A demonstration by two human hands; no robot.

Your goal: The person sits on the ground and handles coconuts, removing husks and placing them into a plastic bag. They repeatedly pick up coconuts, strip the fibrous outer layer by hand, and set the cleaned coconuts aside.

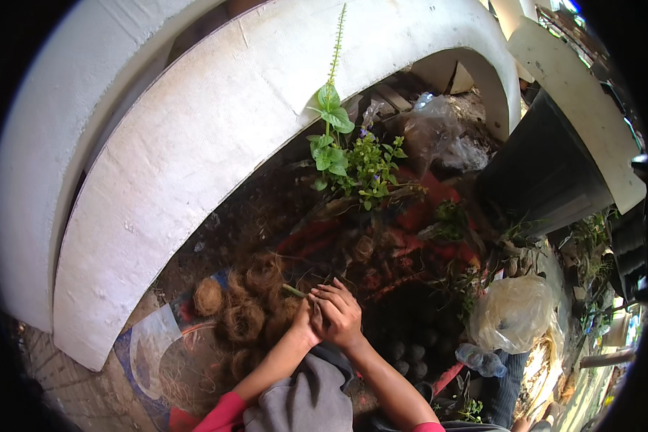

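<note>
In front of my lap, my left hand (305,325) and my right hand (339,312) are pressed together. A short green stem (294,291) sticks out past the left hand's fingers. The right hand's fingers lie over the left hand, hiding most of what is between the palms. Beside the left hand lie several brown fibre nests (244,319), apparently coconut fibre, and a tighter fibre ball (208,296). Several dark round balls (412,352), perhaps of soil, sit in shadow to the right of my right forearm.
Curved white panels (194,146) arch over the far and left side. Leafy plants (375,164) grow beyond my hands. A black pot (545,162), a bulging plastic bag (513,313) and a plastic bottle (480,360) are on the right. Part of a person's foot (521,424) shows at lower right.
</note>
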